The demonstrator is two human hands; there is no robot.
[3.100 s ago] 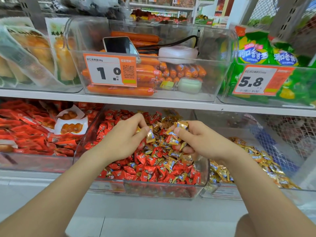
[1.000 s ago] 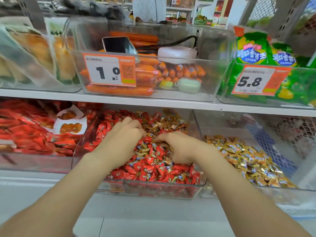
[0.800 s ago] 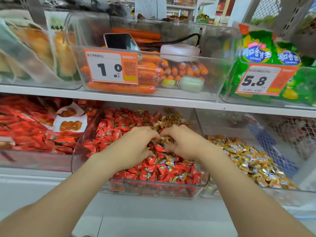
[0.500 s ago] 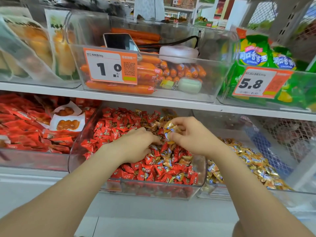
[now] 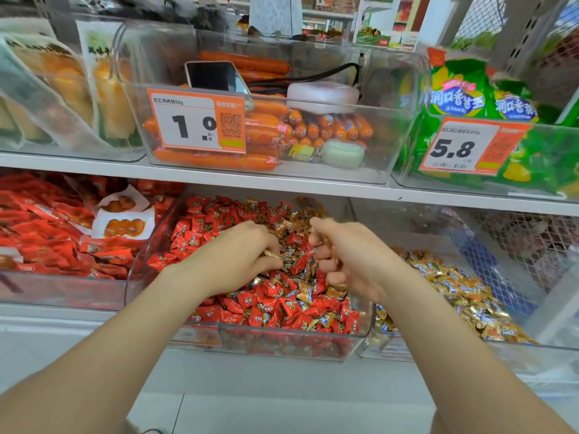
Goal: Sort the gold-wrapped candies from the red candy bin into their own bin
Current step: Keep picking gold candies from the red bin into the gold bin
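A clear bin [image 5: 291, 343] on the lower shelf holds red candies [image 5: 275, 308] mixed with gold-wrapped candies [image 5: 305, 292]. Both my hands are inside it. My left hand [image 5: 232, 255] is curled, pinching a gold-wrapped candy [image 5: 272, 254] at its fingertips. My right hand [image 5: 347, 255] is curled over the pile and grips gold-wrapped candies, mostly hidden in the fist. To the right, another clear bin [image 5: 532, 343] holds a heap of gold candies [image 5: 454, 296].
Left of the red bin, a bin of red snack packets [image 5: 47, 239]. The upper shelf [image 5: 282, 183] carries a sausage bin [image 5: 266, 136] with a phone and price tag 1.0, green bags [image 5: 463, 98] with tag 5.8, and yellow packs [image 5: 62, 86].
My right hand has come down from the back of the red bin toward the middle of the pile. My left hand stays in the pile and now pinches a gold candy.
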